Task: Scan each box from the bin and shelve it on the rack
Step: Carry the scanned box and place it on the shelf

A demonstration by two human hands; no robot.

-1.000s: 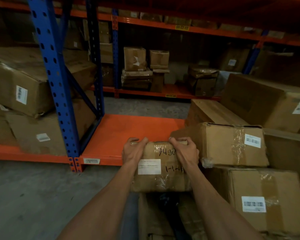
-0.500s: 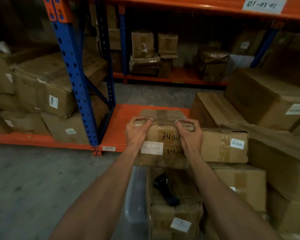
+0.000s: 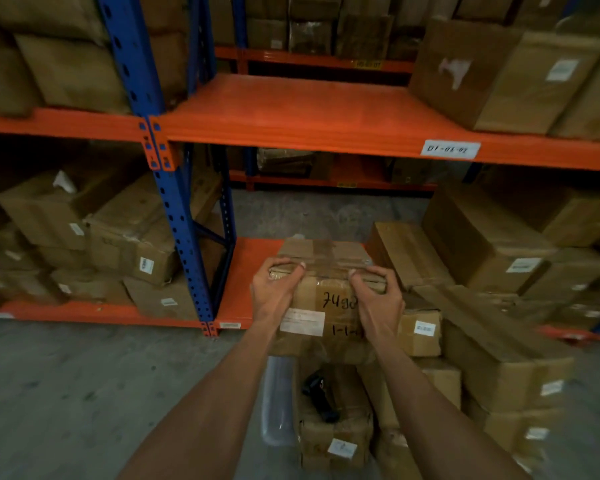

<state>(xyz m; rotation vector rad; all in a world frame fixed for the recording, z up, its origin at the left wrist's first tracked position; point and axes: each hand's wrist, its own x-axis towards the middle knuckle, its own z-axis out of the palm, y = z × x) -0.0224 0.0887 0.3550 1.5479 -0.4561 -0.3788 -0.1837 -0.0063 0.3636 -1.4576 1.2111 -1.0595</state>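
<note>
Left hand [image 3: 274,292] and right hand [image 3: 378,299] gripped a taped cardboard box [image 3: 326,306], fingers curled over its top edge; beyond them stood an orange rack shelf [image 3: 291,109], grey floor [image 3: 66,393] below.

I can't read the blurred labels on the cartons [image 3: 506,258] right of the held box [image 3: 326,289]. Below the box, the dark scanner [image 3: 321,398] is partly hidden; my forearms run off-frame.
</note>
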